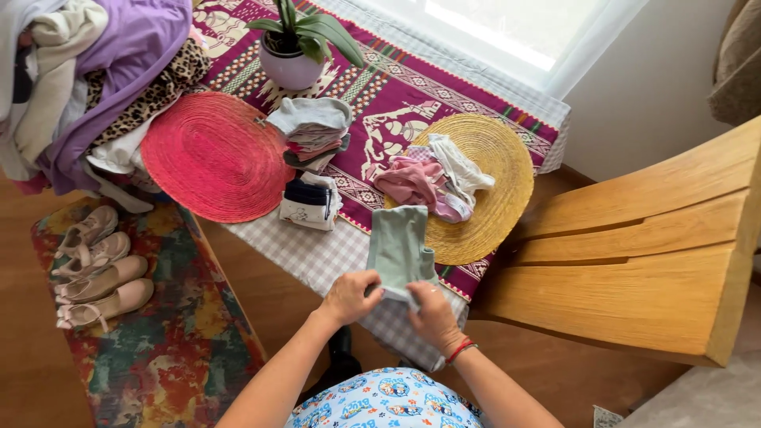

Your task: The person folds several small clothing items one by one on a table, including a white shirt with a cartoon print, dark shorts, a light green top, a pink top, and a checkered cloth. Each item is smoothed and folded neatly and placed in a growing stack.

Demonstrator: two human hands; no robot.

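My left hand [349,297] and my right hand [434,314] both grip the near end of a pale green garment [399,246] that lies flat on the table's front corner, its far end reaching the yellow woven mat [507,198]. A loose heap of pink and white small clothes [432,181] rests on that yellow mat. A stack of folded grey and pink clothes [311,131] and a folded dark and white piece [311,202] sit between the yellow mat and the red woven mat [214,154].
A potted plant [295,47] stands at the back on the patterned magenta cloth [412,87]. A pile of clothes [87,87] fills the left end. Two pairs of pink shoes [99,269] sit on a colourful rug. A wooden chair [642,261] stands right.
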